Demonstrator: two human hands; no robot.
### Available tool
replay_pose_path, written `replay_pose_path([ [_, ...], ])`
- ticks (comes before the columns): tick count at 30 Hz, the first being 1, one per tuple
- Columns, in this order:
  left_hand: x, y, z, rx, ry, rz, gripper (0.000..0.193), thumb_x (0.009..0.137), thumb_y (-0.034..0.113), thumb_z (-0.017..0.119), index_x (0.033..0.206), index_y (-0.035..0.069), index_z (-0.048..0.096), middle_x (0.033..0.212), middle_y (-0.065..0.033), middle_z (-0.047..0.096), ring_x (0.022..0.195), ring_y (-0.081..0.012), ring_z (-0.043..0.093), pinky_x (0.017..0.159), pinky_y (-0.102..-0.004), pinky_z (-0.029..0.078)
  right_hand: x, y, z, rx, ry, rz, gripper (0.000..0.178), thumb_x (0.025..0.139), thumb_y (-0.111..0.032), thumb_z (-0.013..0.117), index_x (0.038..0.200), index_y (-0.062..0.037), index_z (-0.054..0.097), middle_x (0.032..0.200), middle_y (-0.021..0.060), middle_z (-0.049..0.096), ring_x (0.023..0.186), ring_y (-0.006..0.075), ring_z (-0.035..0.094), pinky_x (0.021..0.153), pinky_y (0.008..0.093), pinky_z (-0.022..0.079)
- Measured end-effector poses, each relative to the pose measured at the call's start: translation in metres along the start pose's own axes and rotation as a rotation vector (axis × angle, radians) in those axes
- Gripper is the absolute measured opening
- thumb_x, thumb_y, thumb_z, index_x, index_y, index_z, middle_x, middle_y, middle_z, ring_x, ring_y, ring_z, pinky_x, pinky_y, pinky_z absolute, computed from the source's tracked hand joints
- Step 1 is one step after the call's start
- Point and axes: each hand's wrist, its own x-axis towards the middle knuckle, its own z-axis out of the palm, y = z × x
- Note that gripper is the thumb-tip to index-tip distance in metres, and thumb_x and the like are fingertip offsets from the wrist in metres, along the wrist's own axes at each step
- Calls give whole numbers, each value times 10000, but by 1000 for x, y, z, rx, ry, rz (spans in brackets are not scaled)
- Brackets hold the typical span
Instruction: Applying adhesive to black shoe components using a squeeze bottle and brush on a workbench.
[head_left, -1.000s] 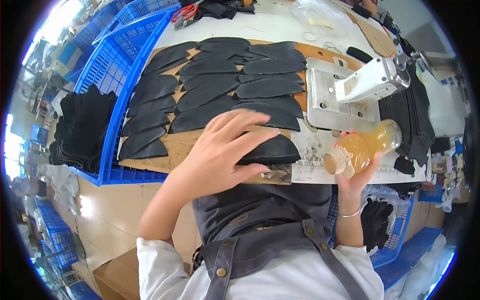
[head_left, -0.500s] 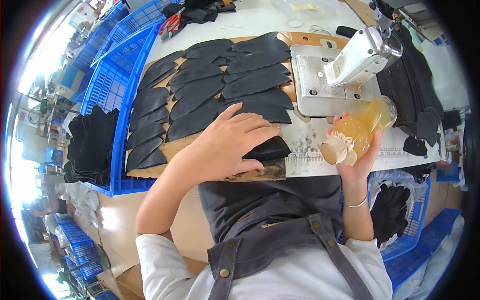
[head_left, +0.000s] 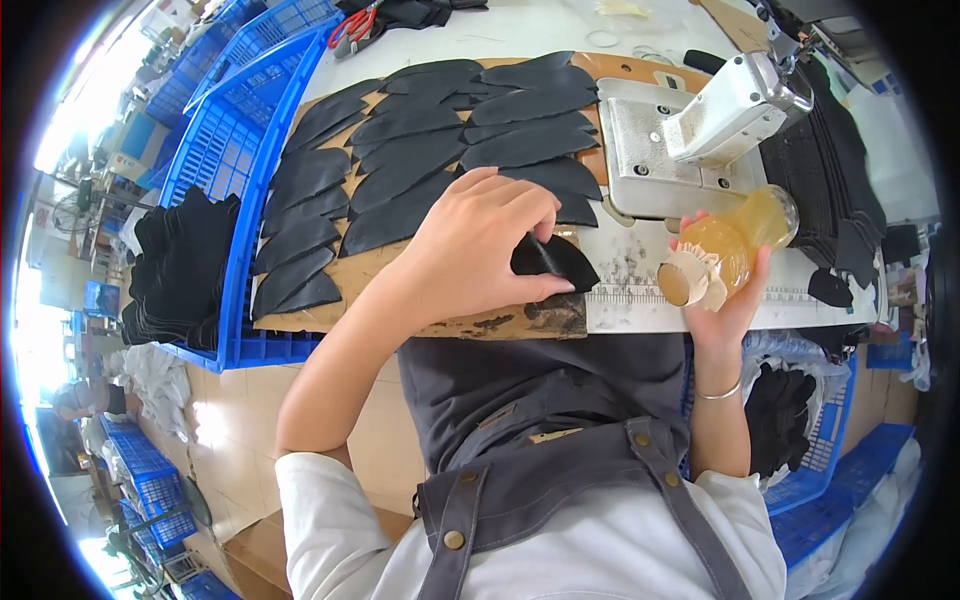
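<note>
A black leather-like piece (head_left: 570,266) is pinched between the curled fingers and thumb of my left hand (head_left: 470,245), its near edge bent up over the cardboard (head_left: 410,318). My right hand (head_left: 722,322) is wrapped round a clear waisted bottle (head_left: 738,240) of yellowish liquid. The bottle lies tilted in the palm, its tan wrapped mouth toward the left hand. Beyond my left hand, several rows of similar black pieces (head_left: 400,170) overlap on the cardboard.
A white sewing machine (head_left: 715,120) stands at the back right, with stacked black material (head_left: 820,170) beyond. A blue crate (head_left: 240,240) holding black pieces flanks the table's left. Red-handled scissors (head_left: 352,28) lie at the back. Another blue crate (head_left: 825,440) sits below right.
My left fingers have curled and closed round the black piece, tilting it up from nearly flat. My right hand and the bottle have shifted slightly. The view has moved a little.
</note>
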Motion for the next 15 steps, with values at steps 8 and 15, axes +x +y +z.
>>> replay_pose_path([
  [8, 0, 4, 7, -7, 91, 43, 404, 669, 319, 771, 845, 69, 506, 1024, -93, 629, 976, -305, 565, 879, -394, 417, 2, -3, 1, -26, 17, 4, 609, 882, -499, 485, 1295, -57, 425, 1314, 170, 441, 1245, 342, 386, 1003, 472, 358],
  [15, -2, -1, 11, -17, 232, -7, 318, 714, 253, 742, 877, 69, 540, 1107, -96, 608, 1022, -314, 557, 881, -381, 429, 6, -3, 2, -58, 55, -19, 625, 881, -477, 502, 1301, -24, 407, 1302, 182, 449, 1234, 351, 397, 1044, 473, 322],
])
